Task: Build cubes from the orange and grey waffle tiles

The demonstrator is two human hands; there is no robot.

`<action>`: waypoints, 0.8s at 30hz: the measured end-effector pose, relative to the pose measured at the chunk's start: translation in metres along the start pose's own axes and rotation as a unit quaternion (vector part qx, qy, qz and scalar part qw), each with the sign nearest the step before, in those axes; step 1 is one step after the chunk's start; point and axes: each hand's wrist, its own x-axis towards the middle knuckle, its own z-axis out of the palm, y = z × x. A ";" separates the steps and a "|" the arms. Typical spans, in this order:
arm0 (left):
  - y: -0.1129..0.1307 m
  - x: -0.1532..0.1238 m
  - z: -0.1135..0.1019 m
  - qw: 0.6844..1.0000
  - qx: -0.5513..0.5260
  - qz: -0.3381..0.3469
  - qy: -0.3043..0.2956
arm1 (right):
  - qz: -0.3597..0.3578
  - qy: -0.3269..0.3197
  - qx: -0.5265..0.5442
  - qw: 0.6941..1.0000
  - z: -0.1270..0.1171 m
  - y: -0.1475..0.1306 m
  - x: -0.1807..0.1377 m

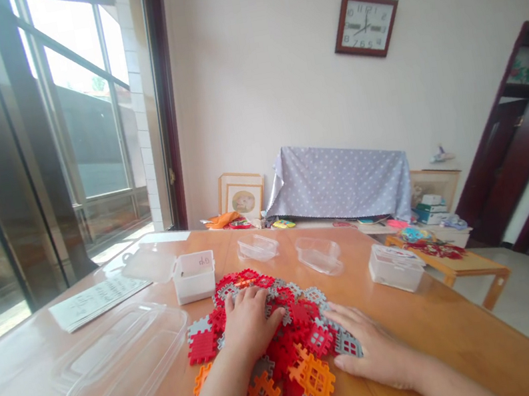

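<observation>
While my worktop (470,332) spreads widest of all, the heap of plastic tiles (284,350) takes up its near middle, running from between my forearms toward the far side in red, orange and grey. At left lies a large clear lid (127,376), and beyond the heap's far left edge stands a white box (197,290). My left hand (249,322) rests palm down on the heap, fingers loosely spread, clenching nothing that I can see. My right hand (370,346) curves along the heap's right edge, thumb apart from the fingers, released, beside a grey tile (341,347); I cannot tell whether the fingertips press on it. Nearer, an orange tile (312,375) lies on top, its lattice face up. I judge each tile light, stiff and a little slick, hardly fragile, though its notched edges may snag on neighbours. I would pinch one by two opposite edges, or hook a fingertip through a lattice opening, and ease it free.
</observation>
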 end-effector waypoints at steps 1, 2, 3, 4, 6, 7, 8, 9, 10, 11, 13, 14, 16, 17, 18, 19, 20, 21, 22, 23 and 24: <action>0.000 0.000 0.001 1.000 0.000 0.000 0.002 | -0.005 0.016 -0.002 1.000 0.002 0.002 0.003; -0.001 0.000 0.001 1.000 0.001 -0.002 0.004 | -0.011 0.031 -0.005 0.999 0.004 0.004 0.006; -0.001 0.001 0.001 1.000 0.002 -0.005 0.004 | -0.018 0.046 -0.008 0.999 0.006 0.006 0.010; -0.001 0.001 0.001 1.000 0.003 -0.007 0.004 | -0.024 0.060 -0.012 0.998 0.009 0.008 0.013; -0.001 0.001 0.001 1.000 0.003 -0.011 0.002 | -0.036 0.092 -0.012 0.995 0.013 0.012 0.021; -0.001 0.001 0.001 1.000 0.003 -0.012 0.001 | -0.042 0.109 -0.010 0.993 0.015 0.014 0.024; -0.001 0.001 0.001 1.000 0.003 -0.012 0.001 | -0.046 0.127 -0.008 0.991 0.016 0.016 0.028; -0.001 0.001 0.001 1.000 0.004 -0.012 0.002 | -0.049 0.141 -0.008 0.989 0.017 0.017 0.032; -0.001 0.001 0.001 1.000 0.004 -0.013 0.002 | -0.050 0.152 -0.010 0.987 0.017 0.019 0.035; -0.001 0.001 0.001 1.000 0.004 -0.013 0.003 | -0.050 0.160 -0.014 0.986 0.017 0.020 0.038; -0.002 0.001 0.001 1.000 0.005 -0.012 0.006 | -0.041 0.170 -0.025 0.984 0.015 0.022 0.045; -0.002 0.001 0.001 1.000 0.005 -0.011 0.007 | -0.033 0.175 -0.027 0.984 0.014 0.022 0.048; -0.002 0.002 0.001 1.000 0.005 -0.009 0.010 | -0.006 0.189 -0.017 0.982 0.012 0.020 0.056; -0.002 0.002 0.002 1.000 0.005 -0.009 0.011 | 0.012 0.197 -0.002 0.980 0.011 0.018 0.061; -0.002 0.002 0.002 1.000 0.005 -0.009 0.010 | 0.030 0.206 0.022 0.978 0.010 0.015 0.066; -0.002 0.002 0.002 1.000 0.005 -0.009 0.010 | 0.045 0.218 0.053 0.974 0.009 0.010 0.071; -0.002 0.002 0.002 1.000 0.005 -0.010 0.008 | 0.054 0.230 0.083 0.968 0.008 0.004 0.076; -0.002 0.001 0.001 1.000 0.006 -0.011 0.006 | 0.053 0.241 0.111 0.963 0.006 -0.004 0.080; -0.001 0.001 0.000 1.000 0.006 -0.012 0.005 | 0.036 0.258 0.123 0.957 0.003 -0.014 0.083; -0.001 0.001 0.000 1.000 0.006 -0.013 0.004 | 0.011 0.271 0.104 0.957 0.001 -0.025 0.083; 0.000 0.001 -0.001 1.000 0.005 -0.013 0.004 | -0.016 0.278 0.069 0.958 0.000 -0.037 0.081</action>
